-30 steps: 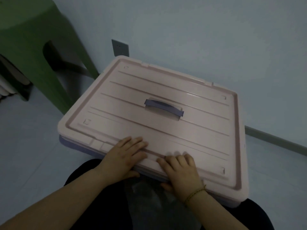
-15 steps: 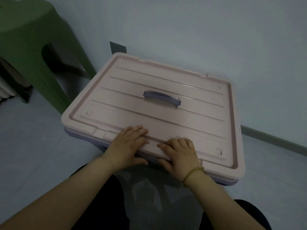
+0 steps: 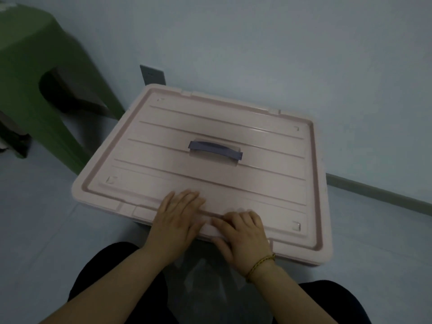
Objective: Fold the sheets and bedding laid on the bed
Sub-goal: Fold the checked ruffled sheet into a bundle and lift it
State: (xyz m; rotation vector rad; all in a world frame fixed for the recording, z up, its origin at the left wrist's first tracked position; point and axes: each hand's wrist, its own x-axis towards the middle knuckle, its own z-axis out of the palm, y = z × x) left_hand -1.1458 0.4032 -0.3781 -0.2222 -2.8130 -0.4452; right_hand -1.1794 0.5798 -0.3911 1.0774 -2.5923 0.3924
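Note:
A pink storage-box lid with a purple handle fills the middle of the view, sitting on a box on the floor against the wall. My left hand lies palm down on the lid's near edge, fingers spread flat. My right hand, with a braided cord at the wrist, grips the same near edge, fingers on top and thumb under the rim. No sheets or bedding are in view.
A green plastic stool stands at the left beside the box. A wall socket sits behind the lid's far left corner. A grey skirting strip runs along the wall at right. My dark-trousered knees are just below the box.
The box and lid have slid away from me toward the wall, with both hands staying on the near edge. The view has tilted down a little.

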